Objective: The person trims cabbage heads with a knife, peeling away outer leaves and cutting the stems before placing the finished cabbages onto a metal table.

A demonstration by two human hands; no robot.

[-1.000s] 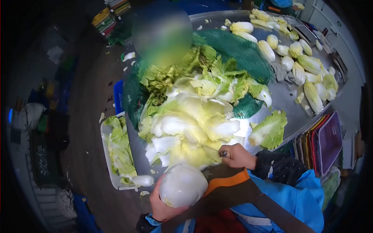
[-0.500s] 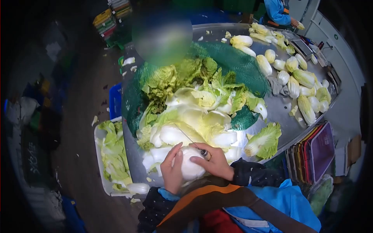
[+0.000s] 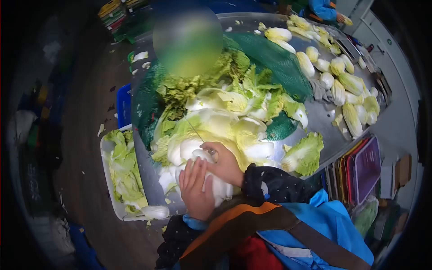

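A napa cabbage (image 3: 222, 189) shows its white base at the table's near edge, partly hidden by both hands. My left hand (image 3: 196, 188) grips it from the left, thumb apart from the long fingers. In my right hand (image 3: 223, 164) is a knife (image 3: 195, 131), its thin blade pointing away and to the left, with most of the handle hidden in the fingers. A white piece of cabbage (image 3: 201, 155) sits by the fingertips. Loose cabbage leaves (image 3: 216, 119) are heaped just beyond the hands, and one green leaf (image 3: 306, 154) lies to the right.
Several whole cabbages (image 3: 353, 119) lie on the metal table (image 3: 330, 132) at right. Green netting (image 3: 281, 67) spreads under the heap. A white bin (image 3: 106, 168) of leaves stands left, stacked crates (image 3: 366, 171) right. Another person's sleeve (image 3: 320, 9) shows at the back.
My right hand has moved left and away from me with the knife, closer to my left hand. My left hand's fingers have stretched out over the cabbage. The view has shifted slightly.
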